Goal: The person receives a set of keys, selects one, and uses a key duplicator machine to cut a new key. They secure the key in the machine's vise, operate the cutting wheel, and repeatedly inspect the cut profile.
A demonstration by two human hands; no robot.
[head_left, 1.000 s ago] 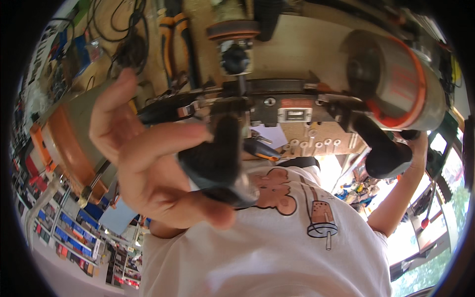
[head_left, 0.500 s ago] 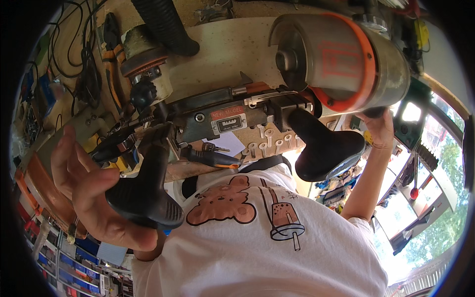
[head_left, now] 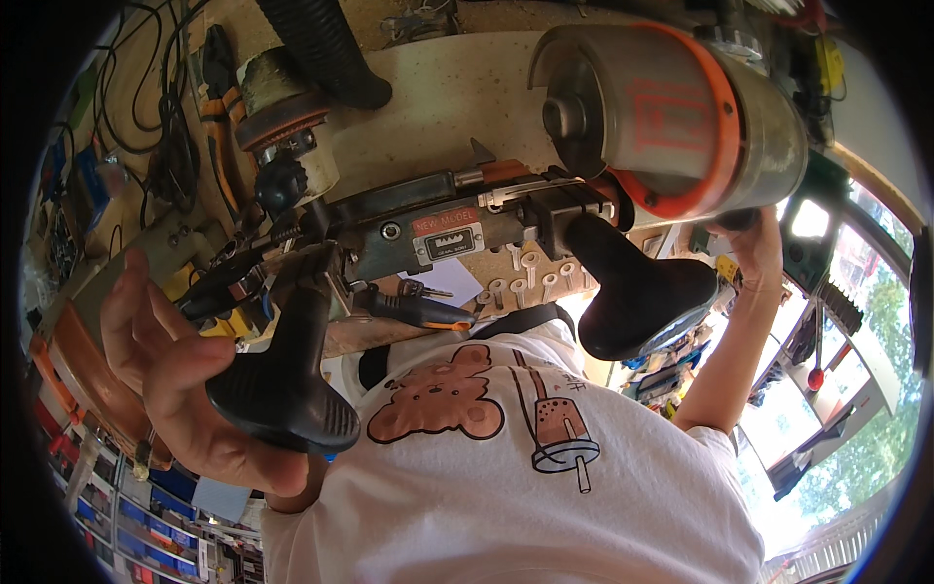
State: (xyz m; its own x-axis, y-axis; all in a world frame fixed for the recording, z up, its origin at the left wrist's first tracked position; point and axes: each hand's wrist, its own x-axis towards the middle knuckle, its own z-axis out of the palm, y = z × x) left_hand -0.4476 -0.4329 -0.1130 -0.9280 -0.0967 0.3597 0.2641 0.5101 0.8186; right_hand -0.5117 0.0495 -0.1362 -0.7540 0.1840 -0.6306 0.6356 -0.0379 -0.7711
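Note:
A grey key-cutting machine (head_left: pixel 375 255) spans the middle of the view, with a black winged clamp knob hanging at each side. My left hand (head_left: pixel 190 414) is beside the left winged knob (head_left: pixel 282 389). Its fingers are spread and extended, and the thumb lies below that knob's wing; whether the hand touches it I cannot tell. The right winged knob (head_left: pixel 647 302) has no hand on it. My right hand (head_left: pixel 759 258) reaches up to a dark rounded part (head_left: pixel 736 220) under the large cylindrical housing (head_left: pixel 671 117) with an orange ring. Its fingers are mostly hidden there.
Several pale keys (head_left: pixel 530 273) lie beyond the machine bed, near an orange-black handled tool (head_left: pixel 418 310). A ribbed black hose (head_left: pixel 326 54) comes down at the top. Pliers (head_left: pixel 222 83) and cables are at upper left; storage shelving (head_left: pixel 146 530) is at lower left.
My right hand has shifted slightly to the right and down below the housing. The left hand and the left winged knob look almost unchanged.

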